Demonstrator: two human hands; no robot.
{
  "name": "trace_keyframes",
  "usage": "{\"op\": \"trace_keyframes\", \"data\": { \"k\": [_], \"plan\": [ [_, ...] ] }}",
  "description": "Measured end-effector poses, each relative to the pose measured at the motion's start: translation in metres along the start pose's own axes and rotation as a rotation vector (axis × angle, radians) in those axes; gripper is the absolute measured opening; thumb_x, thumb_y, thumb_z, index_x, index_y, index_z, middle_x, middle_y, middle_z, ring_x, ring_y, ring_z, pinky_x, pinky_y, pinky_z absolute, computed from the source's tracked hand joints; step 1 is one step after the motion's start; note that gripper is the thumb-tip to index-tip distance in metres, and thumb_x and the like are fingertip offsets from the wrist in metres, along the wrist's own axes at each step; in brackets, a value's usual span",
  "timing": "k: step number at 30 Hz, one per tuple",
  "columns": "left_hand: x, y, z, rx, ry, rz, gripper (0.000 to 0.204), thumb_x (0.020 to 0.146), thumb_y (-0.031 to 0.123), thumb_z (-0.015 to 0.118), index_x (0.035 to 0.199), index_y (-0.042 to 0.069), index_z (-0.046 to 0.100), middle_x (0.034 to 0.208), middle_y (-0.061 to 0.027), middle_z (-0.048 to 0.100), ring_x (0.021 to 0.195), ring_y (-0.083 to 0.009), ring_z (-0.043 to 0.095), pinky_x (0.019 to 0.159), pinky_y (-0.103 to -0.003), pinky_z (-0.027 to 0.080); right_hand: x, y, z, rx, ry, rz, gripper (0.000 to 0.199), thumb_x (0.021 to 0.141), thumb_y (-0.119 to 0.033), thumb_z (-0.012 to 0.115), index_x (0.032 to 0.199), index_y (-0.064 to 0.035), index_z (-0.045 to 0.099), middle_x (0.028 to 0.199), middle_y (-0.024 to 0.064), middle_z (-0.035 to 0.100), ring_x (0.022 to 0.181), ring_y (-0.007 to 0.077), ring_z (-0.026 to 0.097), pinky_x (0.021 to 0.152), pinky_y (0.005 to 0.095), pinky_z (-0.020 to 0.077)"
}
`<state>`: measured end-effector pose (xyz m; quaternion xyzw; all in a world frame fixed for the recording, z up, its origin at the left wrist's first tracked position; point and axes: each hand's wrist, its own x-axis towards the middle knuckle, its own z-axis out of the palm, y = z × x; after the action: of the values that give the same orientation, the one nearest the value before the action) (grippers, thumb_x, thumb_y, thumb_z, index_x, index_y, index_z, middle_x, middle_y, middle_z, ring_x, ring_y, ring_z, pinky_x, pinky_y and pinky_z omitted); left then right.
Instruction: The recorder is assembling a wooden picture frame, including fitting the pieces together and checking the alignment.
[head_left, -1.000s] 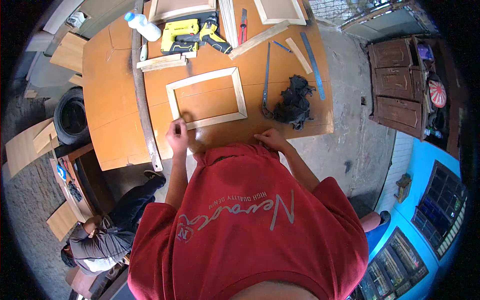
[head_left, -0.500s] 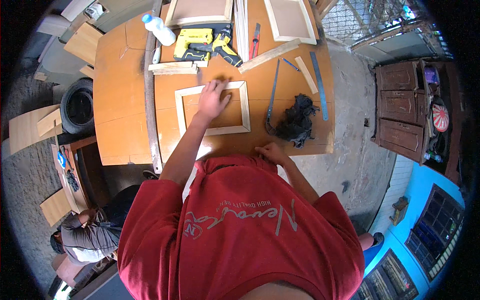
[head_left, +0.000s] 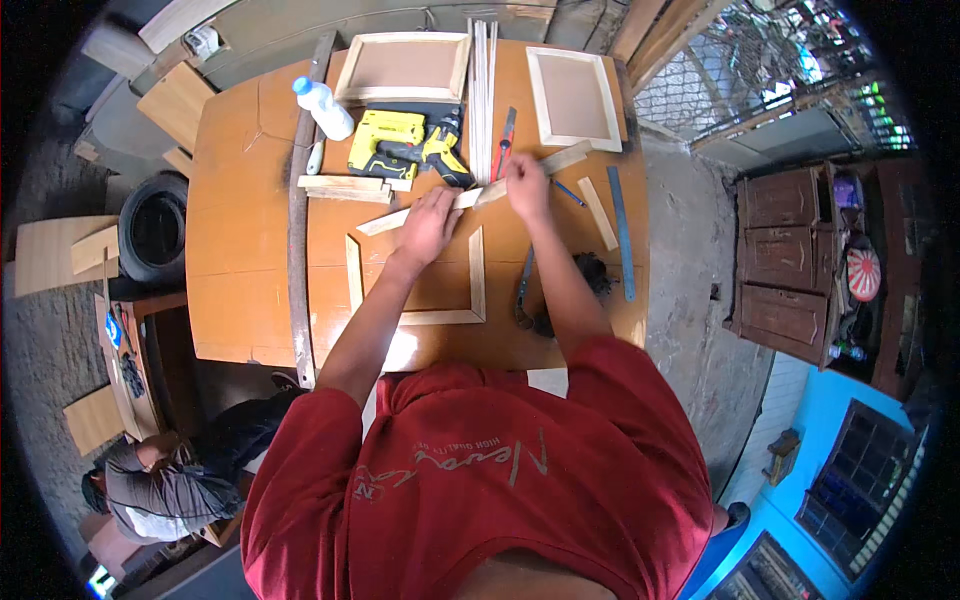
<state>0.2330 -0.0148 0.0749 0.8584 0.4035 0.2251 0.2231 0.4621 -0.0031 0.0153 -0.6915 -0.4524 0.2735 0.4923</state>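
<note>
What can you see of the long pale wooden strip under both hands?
The long pale wooden strip is a thin, flat length of light unfinished wood. It lies slantwise on the orange table, across the far side of the open wooden frame. The left hand presses its middle; the right hand grips nearer its far end.

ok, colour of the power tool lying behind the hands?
Yellow and black power tool, lying on the orange table; head view shows it clearly.
</note>
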Motion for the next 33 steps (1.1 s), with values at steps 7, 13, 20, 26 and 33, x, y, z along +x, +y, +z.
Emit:
{"op": "trace_keyframes", "data": {
  "k": [7,13,20,26,33],
  "plan": [
    [-0.024,0.056,-0.082,-0.293,0.362,-0.055,0.037,0.098,0.007,0.065,0.133,-0.001,0.056,0.122,-0.0203,0.062,0.112,-0.0395,0.061,0.100,-0.043,0.049,0.093,0.015,0.040,-0.675,0.101,0.105,0.051,0.088,-0.043,0.076,0.098,0.0054,0.065,0.096,0.0270,0.073,0.094,0.0437,0.072,0.084,0.0511,0.0583],
    [-0.072,0.057,-0.142,-0.239,0.494,-0.127,0.030,0.104,0.006,0.054,0.133,-0.002,0.056,0.115,-0.0188,0.061,0.100,-0.0304,0.065,0.083,-0.035,0.054,0.115,0.033,0.032,-0.736,-0.027,0.149,0.037,0.083,-0.038,0.076,0.081,-0.0018,0.075,0.086,0.0209,0.076,0.088,0.0386,0.075,0.083,0.0503,0.0595],
    [-0.161,0.034,-0.179,-1.266,0.484,-0.720,0.034,0.113,0.026,0.039,0.123,0.000,0.061,0.093,-0.0045,0.064,0.073,-0.0122,0.057,0.065,-0.028,0.048,0.068,-0.038,0.042,-0.115,0.345,-0.137,0.025,0.098,-0.018,0.063,0.087,0.0044,0.066,0.070,0.0128,0.067,0.063,0.0239,0.066,0.060,0.0379,0.0528],
    [-0.239,0.006,-0.208,-1.358,0.356,-0.868,0.037,0.112,0.030,0.040,0.120,0.002,0.063,0.083,-0.0020,0.062,0.070,-0.0108,0.056,0.064,-0.028,0.048,-0.038,-0.091,0.066,0.436,0.478,-0.105,0.027,0.102,-0.025,0.064,0.091,-0.0041,0.053,0.079,0.0094,0.064,0.059,0.0176,0.061,0.053,0.0337,0.0493],
    [-0.378,-0.071,-0.228,-0.892,0.051,-0.946,0.038,0.109,0.031,0.037,0.115,0.003,0.061,0.080,0.0031,0.046,0.067,-0.0081,0.046,0.061,-0.025,0.040,-0.330,-0.133,0.178,0.289,-0.083,0.295,0.027,0.108,-0.029,0.058,0.088,-0.0113,0.053,0.065,-0.0024,0.053,0.055,0.0073,0.049,0.048,0.0249,0.0382]
  ]
}}
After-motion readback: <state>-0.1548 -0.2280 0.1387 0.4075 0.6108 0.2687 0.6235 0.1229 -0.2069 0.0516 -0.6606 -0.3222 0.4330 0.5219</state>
